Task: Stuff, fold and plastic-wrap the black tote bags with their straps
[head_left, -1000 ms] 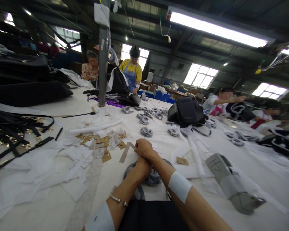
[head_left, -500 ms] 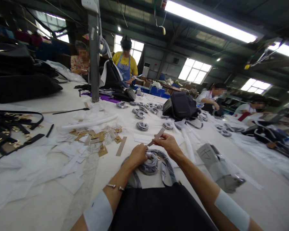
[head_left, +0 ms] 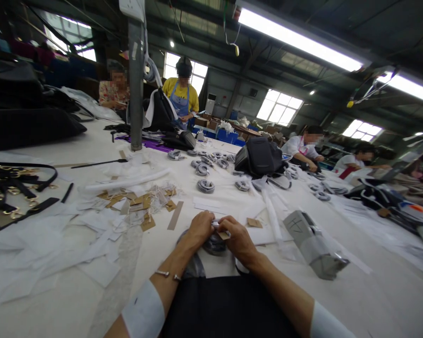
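Observation:
At the table's near middle, my left hand (head_left: 201, 229) is closed on the far side of a coiled grey strap (head_left: 215, 247). My right hand (head_left: 238, 239) is beside it, fingers pinched on a small tan paper strip (head_left: 224, 234) against the top of the coil. My fingers hide part of the strip, so how far it goes round the coil cannot be seen. Below the coil lies a black bag (head_left: 229, 305), its wrapped handle (head_left: 196, 266) showing beside my left forearm.
Left of my hands lie tan tags with strings (head_left: 148, 223), a loose strip (head_left: 175, 216) and white paper sheets (head_left: 102, 265). A grey tape dispenser (head_left: 315, 246) stands on the right. Further off are coiled straps (head_left: 206, 186), a black backpack (head_left: 259, 157), a metal post (head_left: 136, 84) and several co-workers.
My right hand has come down and toward my left, bringing the strip from above the coil onto it. The strip's raised end no longer sticks up. A tan tag now shows right of my hand.

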{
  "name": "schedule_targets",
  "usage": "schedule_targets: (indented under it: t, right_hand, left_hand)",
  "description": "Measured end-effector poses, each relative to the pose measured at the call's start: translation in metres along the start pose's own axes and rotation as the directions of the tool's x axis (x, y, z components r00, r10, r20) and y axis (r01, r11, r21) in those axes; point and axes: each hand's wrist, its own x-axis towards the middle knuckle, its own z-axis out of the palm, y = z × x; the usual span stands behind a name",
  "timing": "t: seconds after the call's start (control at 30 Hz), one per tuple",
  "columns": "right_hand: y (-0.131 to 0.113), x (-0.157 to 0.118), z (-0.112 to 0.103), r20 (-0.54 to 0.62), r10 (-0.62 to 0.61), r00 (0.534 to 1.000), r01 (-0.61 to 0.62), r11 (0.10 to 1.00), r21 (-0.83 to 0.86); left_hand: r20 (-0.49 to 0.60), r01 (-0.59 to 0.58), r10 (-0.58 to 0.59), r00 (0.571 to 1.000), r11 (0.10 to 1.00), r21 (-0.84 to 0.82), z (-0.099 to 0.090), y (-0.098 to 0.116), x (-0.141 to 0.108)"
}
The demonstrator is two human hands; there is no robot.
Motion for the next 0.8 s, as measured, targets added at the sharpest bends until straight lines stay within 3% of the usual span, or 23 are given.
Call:
schedule_targets:
  t: [0.07, 0.17, 0.27, 0.4, 0.53, 0.67, 0.8]
  right_hand:
    - [0.000, 0.002, -0.003, 0.009, -0.036, 0.999, 0.037, 0.993, -0.111]
    - [0.005, 0.009, -0.005, 0.016, -0.006, 1.000, 0.008, 0.992, -0.126]
    - [0.010, 0.016, -0.003, 0.101, 0.025, 0.995, -0.012, 0.992, -0.129]
    - [0.011, 0.016, 0.003, 0.158, 0.046, 0.986, -0.003, 0.965, -0.260]
    - [0.012, 0.013, 0.010, 0.089, 0.056, 0.995, -0.016, 0.919, -0.394]
    - [0.017, 0.007, 0.015, 0.044, 0.013, 0.999, 0.005, 0.920, -0.392]
    - [0.022, 0.001, 0.016, -0.062, -0.109, 0.992, 0.084, 0.944, -0.319]
  left_hand:
    - [-0.008, -0.021, 0.021, 1.000, 1.000, 0.014, 0.000, 0.001, 0.000]
    - [-0.017, -0.059, 0.060, 0.998, 0.997, 0.039, -0.004, 0.006, -0.001]
    - [-0.025, -0.096, 0.098, 0.995, 0.993, 0.062, -0.010, 0.013, -0.003]
    - [-0.017, -0.121, 0.123, 0.992, 0.990, 0.076, -0.018, 0.019, -0.007]
    - [0.002, -0.124, 0.124, 0.992, 0.990, 0.068, -0.028, 0.020, -0.009]
    - [0.040, -0.122, 0.121, 0.992, 0.992, 0.026, -0.041, 0.017, -0.010]
    - [0.097, -0.142, 0.166, 0.981, 0.966, -0.216, -0.054, 0.010, -0.007]
